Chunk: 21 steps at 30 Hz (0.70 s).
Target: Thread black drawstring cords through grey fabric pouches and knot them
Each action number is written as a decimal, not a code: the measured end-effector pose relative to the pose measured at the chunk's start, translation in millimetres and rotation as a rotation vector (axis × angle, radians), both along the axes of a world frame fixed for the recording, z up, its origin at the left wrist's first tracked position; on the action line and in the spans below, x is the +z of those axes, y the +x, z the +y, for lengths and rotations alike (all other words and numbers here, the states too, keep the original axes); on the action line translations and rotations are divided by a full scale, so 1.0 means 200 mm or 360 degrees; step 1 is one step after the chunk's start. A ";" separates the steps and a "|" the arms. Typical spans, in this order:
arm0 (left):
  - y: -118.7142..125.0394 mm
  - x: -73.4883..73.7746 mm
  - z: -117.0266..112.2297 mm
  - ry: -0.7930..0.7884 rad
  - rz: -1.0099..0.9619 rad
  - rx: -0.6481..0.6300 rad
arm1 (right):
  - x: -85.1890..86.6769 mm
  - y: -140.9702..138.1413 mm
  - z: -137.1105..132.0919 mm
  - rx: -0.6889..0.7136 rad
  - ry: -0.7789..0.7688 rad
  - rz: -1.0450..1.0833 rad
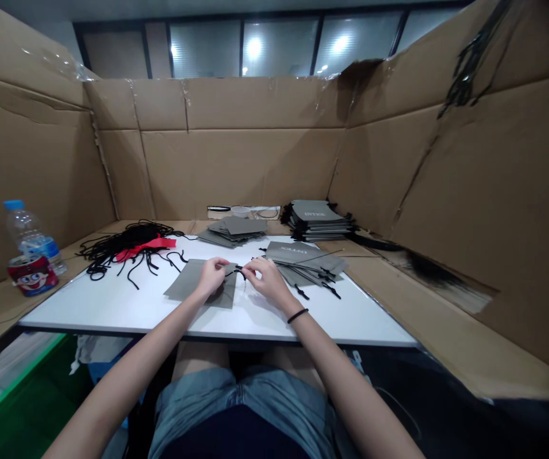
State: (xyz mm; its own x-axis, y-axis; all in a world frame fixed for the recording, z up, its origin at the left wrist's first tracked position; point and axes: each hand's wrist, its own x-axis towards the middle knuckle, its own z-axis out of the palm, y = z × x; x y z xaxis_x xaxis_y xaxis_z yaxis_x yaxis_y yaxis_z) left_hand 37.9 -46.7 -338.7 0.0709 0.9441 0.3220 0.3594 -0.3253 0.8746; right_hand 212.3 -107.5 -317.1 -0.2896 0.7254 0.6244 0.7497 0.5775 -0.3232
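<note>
Cord (239, 271) lies near the middle of the table (111, 306), over a flat grey bag (185, 284). Your left hand (213, 274) and right hand (265, 275) are close together, both pinching it. It looks thin, limp and light, so grip near its tip.

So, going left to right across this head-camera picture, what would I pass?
Clear plastic water bottle with blue cap, tangle of black cords, left hand, short black cord, right hand, stack of grey paper bags, hanging bunch of black cords.
</note>
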 end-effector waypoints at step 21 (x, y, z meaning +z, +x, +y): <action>-0.14 0.14 0.05 0.0069 0.0803 -0.0451 | -0.01 0.00 0.01 -0.0507 -0.0085 -0.0136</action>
